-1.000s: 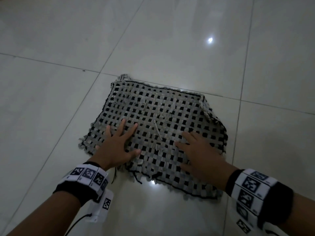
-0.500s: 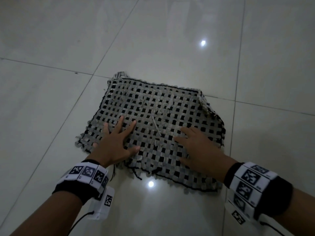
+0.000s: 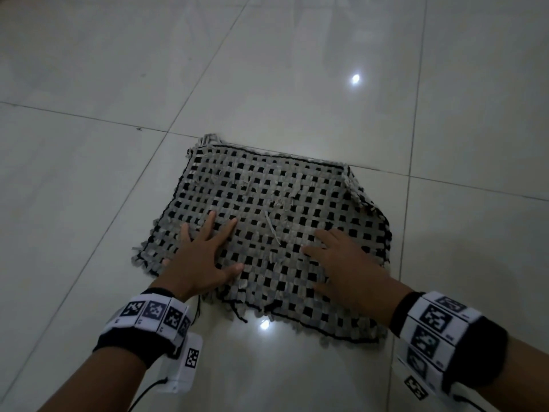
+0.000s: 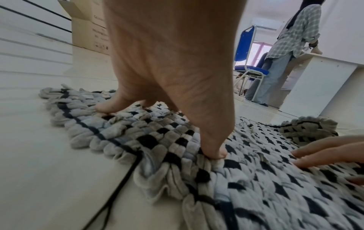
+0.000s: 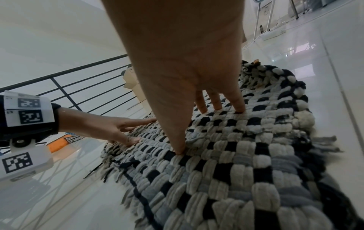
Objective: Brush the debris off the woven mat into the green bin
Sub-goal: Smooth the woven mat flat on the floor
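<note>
Both the left hand (image 3: 202, 257) and right hand (image 3: 344, 263) press spread-fingered on the woven mat (image 3: 267, 203), apparently flattening it; sweeping its loose strands (image 3: 271, 224) toward the unseen bin comes next.

Glossy pale tiled floor (image 3: 267, 69) lies open on all sides of the grey-and-black woven mat (image 3: 267, 209); the mat's folded-over far right corner (image 3: 353, 188) forms the only raised obstruction.
</note>
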